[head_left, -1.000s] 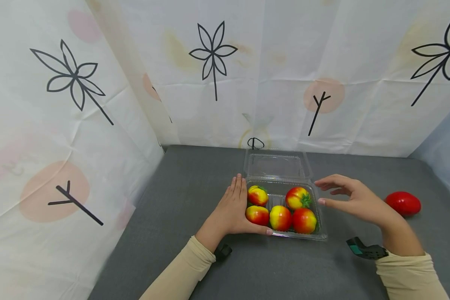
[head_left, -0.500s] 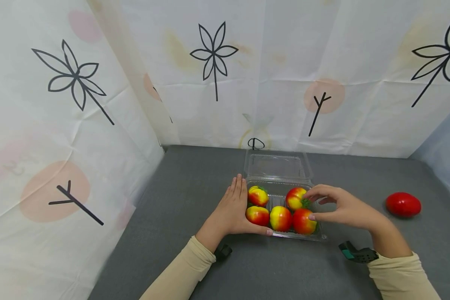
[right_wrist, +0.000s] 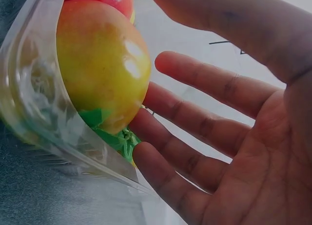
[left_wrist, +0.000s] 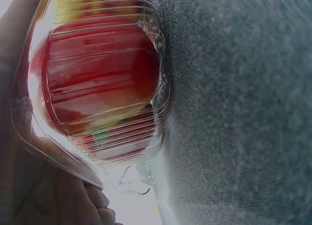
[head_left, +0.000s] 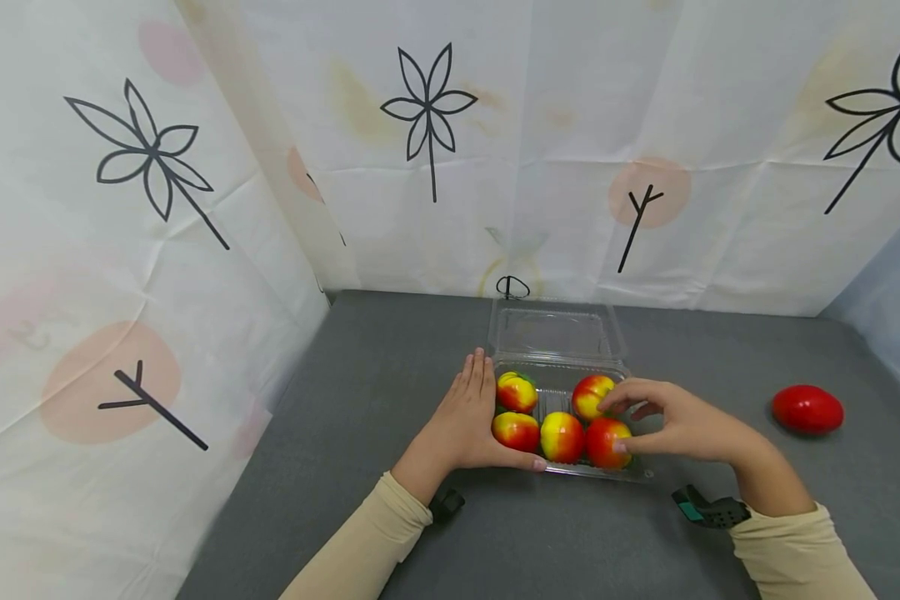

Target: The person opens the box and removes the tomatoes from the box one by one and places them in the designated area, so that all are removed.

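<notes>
A clear plastic clamshell box [head_left: 592, 473] holds several red-and-yellow fruits with green leaves, among them a far-right fruit [head_left: 590, 395] and a near-right fruit [head_left: 605, 443]. My left hand [head_left: 467, 429] lies along the box's left wall, fingers straight and thumb along the near rim. Through that wall the left wrist view shows a red fruit [left_wrist: 102, 74]. My right hand [head_left: 686, 423] reaches over the right rim, fingertips at the far-right fruit and thumb at the near-right one. In the right wrist view its fingers [right_wrist: 209, 84] are spread loosely beside a yellowish fruit [right_wrist: 100, 64].
The box's lid [head_left: 555, 333] lies folded back toward the rear wall. A red oval fruit [head_left: 807, 409] sits on the grey tabletop [head_left: 570, 542] to the right. White printed cloth [head_left: 525, 167] stands behind and at the sides of the table.
My right hand has moved left from beside the box to over its right-hand fruits. The left hand, the box and the red oval fruit have stayed in place.
</notes>
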Demonstrator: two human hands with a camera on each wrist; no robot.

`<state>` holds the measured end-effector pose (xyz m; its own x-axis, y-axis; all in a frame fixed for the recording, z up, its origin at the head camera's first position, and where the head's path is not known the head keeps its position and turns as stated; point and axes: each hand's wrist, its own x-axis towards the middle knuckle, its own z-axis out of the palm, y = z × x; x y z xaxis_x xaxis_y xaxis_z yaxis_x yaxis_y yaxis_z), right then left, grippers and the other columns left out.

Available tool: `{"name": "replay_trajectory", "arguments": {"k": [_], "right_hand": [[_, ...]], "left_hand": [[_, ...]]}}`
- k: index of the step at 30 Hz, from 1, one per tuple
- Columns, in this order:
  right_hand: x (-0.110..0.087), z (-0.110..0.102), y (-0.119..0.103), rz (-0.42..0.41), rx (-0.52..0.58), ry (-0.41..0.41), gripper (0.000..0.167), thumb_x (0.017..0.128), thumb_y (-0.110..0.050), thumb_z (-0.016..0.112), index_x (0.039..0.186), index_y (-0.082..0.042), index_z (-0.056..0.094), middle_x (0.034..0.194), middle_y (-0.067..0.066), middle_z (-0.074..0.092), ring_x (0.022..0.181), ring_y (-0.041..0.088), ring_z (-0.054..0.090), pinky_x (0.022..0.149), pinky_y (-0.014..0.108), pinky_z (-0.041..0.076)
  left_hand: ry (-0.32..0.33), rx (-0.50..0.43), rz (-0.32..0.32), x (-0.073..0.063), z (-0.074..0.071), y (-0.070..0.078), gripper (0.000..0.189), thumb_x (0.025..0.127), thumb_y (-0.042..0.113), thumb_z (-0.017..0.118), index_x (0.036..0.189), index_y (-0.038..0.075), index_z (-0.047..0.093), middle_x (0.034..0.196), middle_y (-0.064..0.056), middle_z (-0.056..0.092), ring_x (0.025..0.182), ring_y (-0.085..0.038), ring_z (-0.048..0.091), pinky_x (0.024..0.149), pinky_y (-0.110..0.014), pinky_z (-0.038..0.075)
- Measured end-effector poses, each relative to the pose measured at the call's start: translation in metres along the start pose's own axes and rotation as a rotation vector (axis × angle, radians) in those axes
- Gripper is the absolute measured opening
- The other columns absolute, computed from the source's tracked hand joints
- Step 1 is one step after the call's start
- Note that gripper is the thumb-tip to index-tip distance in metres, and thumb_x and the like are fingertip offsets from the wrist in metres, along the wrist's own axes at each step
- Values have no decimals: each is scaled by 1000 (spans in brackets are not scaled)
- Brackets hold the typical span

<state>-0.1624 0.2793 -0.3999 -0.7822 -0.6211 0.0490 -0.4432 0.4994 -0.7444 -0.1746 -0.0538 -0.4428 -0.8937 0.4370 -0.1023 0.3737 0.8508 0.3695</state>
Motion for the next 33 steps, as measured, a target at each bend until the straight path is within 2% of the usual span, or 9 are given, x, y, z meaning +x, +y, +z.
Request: {"name": "replay_trajectory", "arguments": {"k": [18,33], "right_hand": [[0,0,-2,4,-13,-54,36,92,-25,86,124,-18,72,126,1,71,113,11,62,94,32,58],[-1,0,-2,15,-10,-80,39,89,-27,89,123,-22,71,128,3,68,111,8,60,92,36,56]], "left_hand": [[10,10,7,1,2,-1,151,67,97,63,171,5,4,180,-14,-3,168,-32,-6,135,-49,15],[7,1,7,0,0,-1,151,68,97,65,171,5,3,180,-14,-6,168,-32,-7,135,-49,14]]}}
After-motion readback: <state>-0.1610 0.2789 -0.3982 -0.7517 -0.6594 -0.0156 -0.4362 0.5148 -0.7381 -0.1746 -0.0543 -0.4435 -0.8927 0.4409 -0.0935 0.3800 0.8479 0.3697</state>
